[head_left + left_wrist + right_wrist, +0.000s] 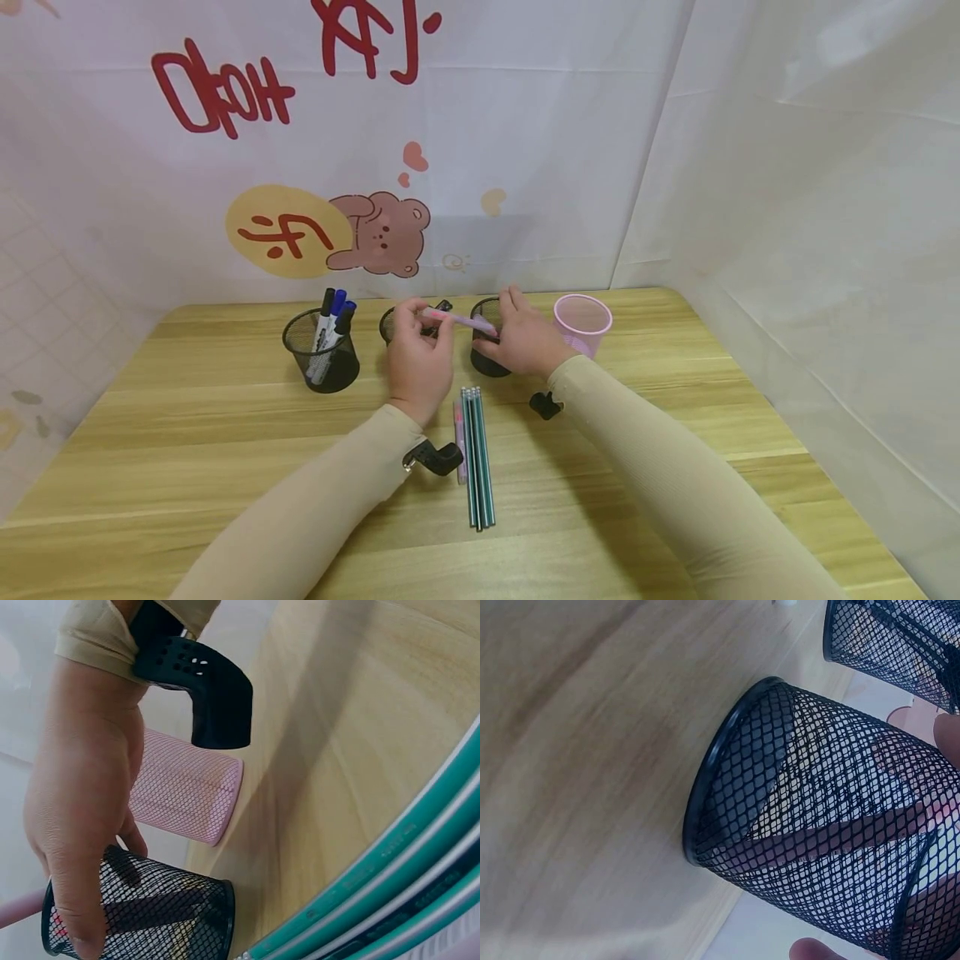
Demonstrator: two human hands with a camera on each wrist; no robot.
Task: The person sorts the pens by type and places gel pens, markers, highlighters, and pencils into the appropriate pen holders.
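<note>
As the head view shows, the left hand (420, 358) pinches a pink pen (462, 321), its far end at a black cup (491, 364); insertion seems the step, a downward tilt needed next. Left wrist view: the right hand grips that cup. Right wrist view: a slender shape (840, 837) slants inside it.

Your left sleeve (303, 517) and right sleeve (675, 467) are long, beige and close-fitting, each ending in a cuff above your bare left hand (421, 358) and right hand (529, 337). You wear a black, bent left wrist mount (441, 459); your black right wrist mount (222, 701) is pierced with small round holes.
</note>
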